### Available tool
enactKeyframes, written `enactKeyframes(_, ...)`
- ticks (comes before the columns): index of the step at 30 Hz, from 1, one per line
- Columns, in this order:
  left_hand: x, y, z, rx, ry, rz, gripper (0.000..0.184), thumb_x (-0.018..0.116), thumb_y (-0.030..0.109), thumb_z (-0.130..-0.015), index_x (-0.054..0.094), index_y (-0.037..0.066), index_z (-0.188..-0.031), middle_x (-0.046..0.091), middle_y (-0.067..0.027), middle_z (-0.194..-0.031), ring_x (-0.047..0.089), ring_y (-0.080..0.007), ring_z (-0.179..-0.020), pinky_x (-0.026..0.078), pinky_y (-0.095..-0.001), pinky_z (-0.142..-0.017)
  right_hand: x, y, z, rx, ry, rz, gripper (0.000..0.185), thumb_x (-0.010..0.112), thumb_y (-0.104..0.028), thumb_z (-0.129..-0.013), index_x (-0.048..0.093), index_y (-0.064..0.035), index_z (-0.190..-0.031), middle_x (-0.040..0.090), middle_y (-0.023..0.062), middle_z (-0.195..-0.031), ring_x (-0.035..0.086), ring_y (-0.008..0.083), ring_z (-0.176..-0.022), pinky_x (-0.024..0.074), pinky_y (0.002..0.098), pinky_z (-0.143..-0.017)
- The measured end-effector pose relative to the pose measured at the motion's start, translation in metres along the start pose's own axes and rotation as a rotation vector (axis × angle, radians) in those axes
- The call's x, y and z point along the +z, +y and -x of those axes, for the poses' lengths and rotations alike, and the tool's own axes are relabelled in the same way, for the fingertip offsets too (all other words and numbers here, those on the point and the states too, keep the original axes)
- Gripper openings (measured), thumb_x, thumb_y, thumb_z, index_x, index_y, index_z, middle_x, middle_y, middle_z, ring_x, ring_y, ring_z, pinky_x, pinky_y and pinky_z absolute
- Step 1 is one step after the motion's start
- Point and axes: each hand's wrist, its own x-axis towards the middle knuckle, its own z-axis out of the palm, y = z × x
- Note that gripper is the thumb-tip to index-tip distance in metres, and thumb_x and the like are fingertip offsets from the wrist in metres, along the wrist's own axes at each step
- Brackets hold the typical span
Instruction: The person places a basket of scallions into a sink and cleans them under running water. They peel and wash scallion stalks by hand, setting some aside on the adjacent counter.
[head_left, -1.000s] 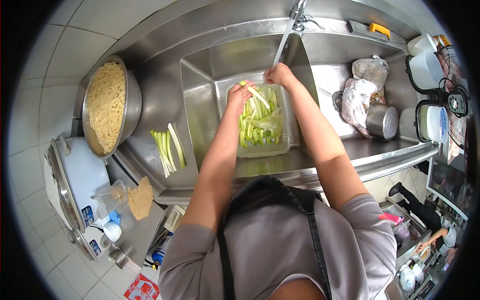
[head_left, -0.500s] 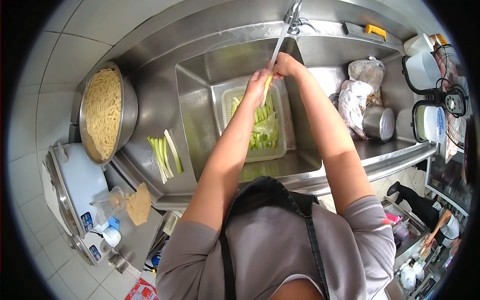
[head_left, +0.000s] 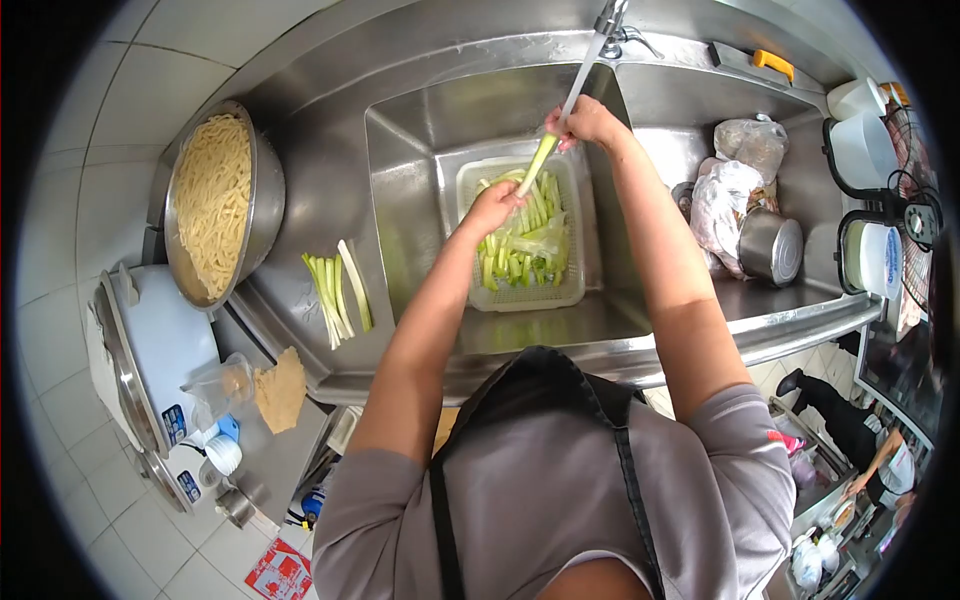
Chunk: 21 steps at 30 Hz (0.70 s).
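One stalk (head_left: 541,160): we grip it over the basket (head_left: 532,301), fingers of left hand (head_left: 495,208) and right hand (head_left: 592,121) closed on opposite ends, running water (head_left: 583,75) above; many pieces (head_left: 545,205): already inside; one bunch (head_left: 322,285): outside, on the drainboard (head_left: 330,180)

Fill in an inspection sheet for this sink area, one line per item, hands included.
Surface: metal sink with two basins; faucet running.
Job's things: green stalk held slantwise above a perforated basket of cut greens; more stalks on the ledge to the left.
Clutter: plastic bags and a metal pot in the right-hand basin; yellow-handled tool behind.
Hands: left hand grips the stalk's lower end; right hand its upper end, by the water stream.
Cables: thin dark loop at far right; cannot tell whether it is a cord.
Surroundings: noodle bowl at left; another person at lower right.
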Motion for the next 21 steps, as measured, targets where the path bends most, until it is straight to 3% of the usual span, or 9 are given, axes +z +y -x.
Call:
enactKeyframes(2, 0.014, 0.007, -0.003, 0.161, 0.245, -0.048, 0.026, 0.042, 0.019, -0.086, 0.049, 0.005, -0.106, 0.054, -0.0052, -0.091, 0.051, -0.0121, -0.084, 0.043, -0.0250, -0.072, 0.008, 0.002, -0.003, 0.038, 0.024, -0.026, 0.013, 0.060, -0.002, -0.066, 0.058, 0.0047, -0.077, 0.056, 0.0085, -0.061, 0.054, 0.0137, -0.048, 0.0498, 0.0247, -0.046)
enactKeyframes(5, 0.033, 0.046, -0.007, -0.001, 0.107, 0.332, 0.027, 0.045, 0.024, -0.085, 0.050, 0.006, -0.105, 0.053, -0.0049, -0.093, 0.049, -0.0110, -0.086, 0.042, -0.0236, -0.071, 0.013, -0.005, -0.001, 0.067, 0.117, 0.011, 0.013, 0.053, 0.001, -0.065, 0.058, 0.0049, -0.076, 0.055, 0.0089, -0.061, 0.055, 0.0146, -0.050, 0.0508, 0.0262, -0.047)
enactKeyframes(7, 0.042, 0.051, -0.020, 0.034, 0.133, 0.215, 0.027, 0.044, 0.028, -0.086, 0.051, 0.008, -0.103, 0.053, -0.0034, -0.088, 0.049, -0.0094, -0.077, 0.041, -0.0218, -0.067, 0.009, -0.019, 0.005, 0.094, 0.184, 0.037, 0.015, 0.049, 0.002, -0.066, 0.057, 0.0058, -0.079, 0.056, 0.0102, -0.064, 0.055, 0.0157, -0.052, 0.0521, 0.0271, -0.049)
enactKeyframes(10, 0.049, 0.055, -0.026, 0.088, 0.089, 0.324, 0.028, 0.041, 0.030, -0.087, 0.052, 0.008, -0.101, 0.054, -0.0017, -0.083, 0.048, -0.0081, -0.070, 0.041, -0.0220, -0.065, -0.008, -0.014, 0.005, -0.030, 0.220, -0.247, 0.014, 0.049, 0.002, -0.070, 0.055, 0.0097, -0.080, 0.056, 0.0128, -0.063, 0.058, 0.0210, -0.051, 0.0523, 0.0280, -0.047)
enactKeyframes(14, 0.051, 0.054, -0.018, 0.031, 0.080, 0.735, 0.034, 0.041, 0.032, -0.086, 0.051, 0.005, -0.105, 0.057, -0.0075, -0.092, 0.052, -0.0116, -0.074, 0.043, -0.0244, -0.068, -0.032, -0.034, 0.018, 0.039, 0.199, -0.201, 0.011, 0.054, -0.001, -0.072, 0.054, 0.0080, -0.078, 0.056, 0.0121, -0.066, 0.058, 0.0179, -0.053, 0.0525, 0.0261, -0.048)
enactKeyframes(17, 0.045, 0.029, -0.017, -0.032, 0.032, 0.610, 0.031, 0.041, 0.027, -0.087, 0.051, 0.006, -0.107, 0.058, -0.0088, -0.094, 0.055, -0.0146, -0.080, 0.044, -0.0256, -0.071, -0.037, -0.044, 0.027, -0.012, 0.210, -0.193, 0.012, 0.056, -0.002, -0.071, 0.054, 0.0078, -0.077, 0.056, 0.0113, -0.065, 0.057, 0.0164, -0.053, 0.0523, 0.0255, -0.049)
enactKeyframes(20, 0.038, -0.006, -0.019, -0.208, 0.086, 0.308, 0.034, 0.049, 0.027, -0.083, 0.051, 0.003, -0.106, 0.056, -0.0124, -0.098, 0.055, -0.0219, -0.090, 0.044, -0.0315, -0.078, -0.036, -0.045, 0.027, -0.048, 0.233, -0.179, 0.012, 0.057, -0.002, -0.071, 0.054, 0.0076, -0.077, 0.056, 0.0112, -0.065, 0.057, 0.0160, -0.052, 0.0522, 0.0252, -0.049)
enactKeyframes(21, 0.039, 0.000, -0.017, -0.282, 0.112, -0.048, 0.039, 0.051, 0.026, -0.080, 0.047, 0.001, -0.109, 0.054, -0.0148, -0.102, 0.052, -0.0244, -0.095, 0.041, -0.0330, -0.081, -0.034, -0.046, 0.029, -0.052, 0.236, -0.168, 0.011, 0.057, -0.002, -0.071, 0.054, 0.0076, -0.077, 0.057, 0.0113, -0.065, 0.057, 0.0161, -0.052, 0.0522, 0.0251, -0.049)
